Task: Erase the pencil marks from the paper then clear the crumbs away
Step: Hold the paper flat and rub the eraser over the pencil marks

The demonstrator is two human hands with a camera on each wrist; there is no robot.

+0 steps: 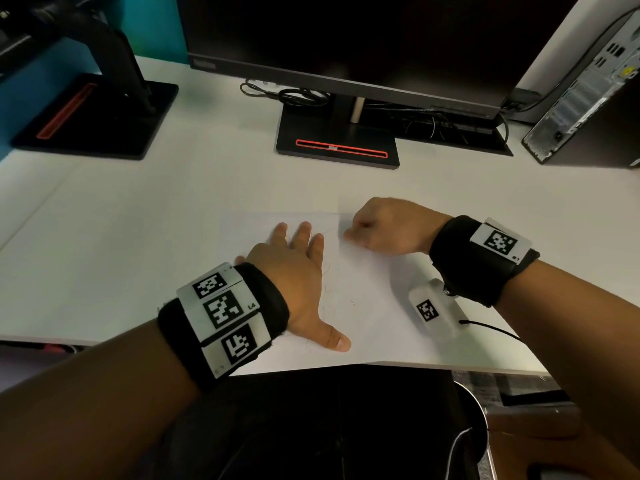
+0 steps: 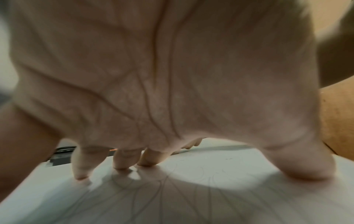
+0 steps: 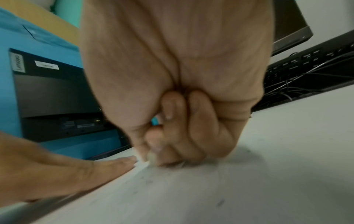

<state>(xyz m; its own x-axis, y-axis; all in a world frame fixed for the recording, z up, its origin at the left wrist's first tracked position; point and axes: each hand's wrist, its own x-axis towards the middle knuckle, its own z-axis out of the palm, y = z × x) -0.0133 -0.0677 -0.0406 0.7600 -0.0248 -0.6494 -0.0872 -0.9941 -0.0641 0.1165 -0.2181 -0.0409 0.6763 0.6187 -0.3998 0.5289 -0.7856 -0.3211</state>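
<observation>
A white sheet of paper (image 1: 363,289) lies on the white desk, with faint pencil marks (image 1: 329,306) across its middle. My left hand (image 1: 311,282) presses flat on the sheet, fingers spread and thumb out toward the near edge. The left wrist view shows the same fingertips (image 2: 122,163) down on the paper (image 2: 210,171). My right hand (image 1: 349,233) is curled at the sheet's far right part, just beyond the left fingers. Its fingertips pinch a small whitish eraser (image 3: 152,158) against the paper (image 3: 210,197); most of the eraser is hidden. Dark specks (image 3: 220,203) lie nearby.
A black monitor (image 1: 346,39) on a stand base (image 1: 337,147) stands behind the paper, with cables (image 1: 294,95) and a keyboard (image 1: 467,129) under it. A second stand (image 1: 97,116) is at far left, a PC tower (image 1: 588,91) at far right. The desk edge (image 1: 415,365) runs close below my hands.
</observation>
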